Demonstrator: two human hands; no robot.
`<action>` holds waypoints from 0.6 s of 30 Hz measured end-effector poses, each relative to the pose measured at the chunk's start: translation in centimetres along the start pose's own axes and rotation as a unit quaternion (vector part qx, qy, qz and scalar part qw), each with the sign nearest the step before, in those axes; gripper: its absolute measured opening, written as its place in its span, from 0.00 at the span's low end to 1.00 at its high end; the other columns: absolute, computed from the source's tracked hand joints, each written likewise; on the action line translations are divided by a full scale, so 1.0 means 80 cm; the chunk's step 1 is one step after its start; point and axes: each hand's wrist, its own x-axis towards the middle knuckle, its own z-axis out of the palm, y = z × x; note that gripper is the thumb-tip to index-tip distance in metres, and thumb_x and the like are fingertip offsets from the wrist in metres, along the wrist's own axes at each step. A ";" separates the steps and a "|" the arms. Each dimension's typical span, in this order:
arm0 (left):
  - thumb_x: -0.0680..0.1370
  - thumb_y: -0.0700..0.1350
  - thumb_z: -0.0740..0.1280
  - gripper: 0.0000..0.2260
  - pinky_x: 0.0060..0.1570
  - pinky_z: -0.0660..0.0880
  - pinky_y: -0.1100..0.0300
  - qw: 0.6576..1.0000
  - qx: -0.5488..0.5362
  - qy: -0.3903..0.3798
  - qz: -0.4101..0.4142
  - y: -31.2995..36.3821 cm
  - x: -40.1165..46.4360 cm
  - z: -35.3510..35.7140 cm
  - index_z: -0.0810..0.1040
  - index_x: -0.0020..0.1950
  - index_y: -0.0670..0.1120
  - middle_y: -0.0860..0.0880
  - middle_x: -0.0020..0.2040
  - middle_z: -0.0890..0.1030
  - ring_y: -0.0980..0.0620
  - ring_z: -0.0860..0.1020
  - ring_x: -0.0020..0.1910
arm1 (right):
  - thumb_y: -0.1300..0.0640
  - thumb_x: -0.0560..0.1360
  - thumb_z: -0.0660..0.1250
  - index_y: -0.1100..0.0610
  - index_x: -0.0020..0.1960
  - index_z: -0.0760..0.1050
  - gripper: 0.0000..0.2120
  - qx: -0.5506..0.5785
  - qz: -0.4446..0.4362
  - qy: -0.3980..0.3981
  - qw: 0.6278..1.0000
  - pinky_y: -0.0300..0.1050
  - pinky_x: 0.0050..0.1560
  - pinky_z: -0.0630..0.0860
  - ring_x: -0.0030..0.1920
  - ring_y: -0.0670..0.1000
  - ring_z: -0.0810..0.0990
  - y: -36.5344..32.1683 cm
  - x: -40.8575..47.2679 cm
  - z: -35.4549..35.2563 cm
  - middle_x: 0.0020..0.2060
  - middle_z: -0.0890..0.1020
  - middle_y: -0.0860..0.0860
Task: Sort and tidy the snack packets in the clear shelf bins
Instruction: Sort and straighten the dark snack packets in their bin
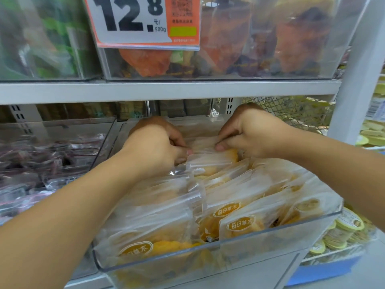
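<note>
Glossy clear plastic bin holds frosted, crinkly plastic packets (matt white metal shelf rail above).

The price tag at twelve o'clock is cut off by the top edge. Packets in the neighbouring bin at nine o'clock are blurred.

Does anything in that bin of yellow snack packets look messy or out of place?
Somewhat. The packets in the clear bin lean and overlap at different angles instead of standing in neat rows. Both hands, left and right, pinch a packet at the back. Nothing looks spilled or torn.
</note>
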 end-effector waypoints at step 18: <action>0.67 0.54 0.81 0.12 0.27 0.66 0.67 0.999 0.009 0.031 -0.026 0.004 -0.006 0.009 0.80 0.34 0.52 0.56 0.31 0.81 0.60 0.77 0.31 | 0.69 0.75 0.61 0.51 0.63 0.80 0.22 -0.141 0.049 -0.258 0.955 0.47 0.57 0.80 0.54 0.50 0.82 -0.017 0.031 -0.001 0.55 0.84 0.48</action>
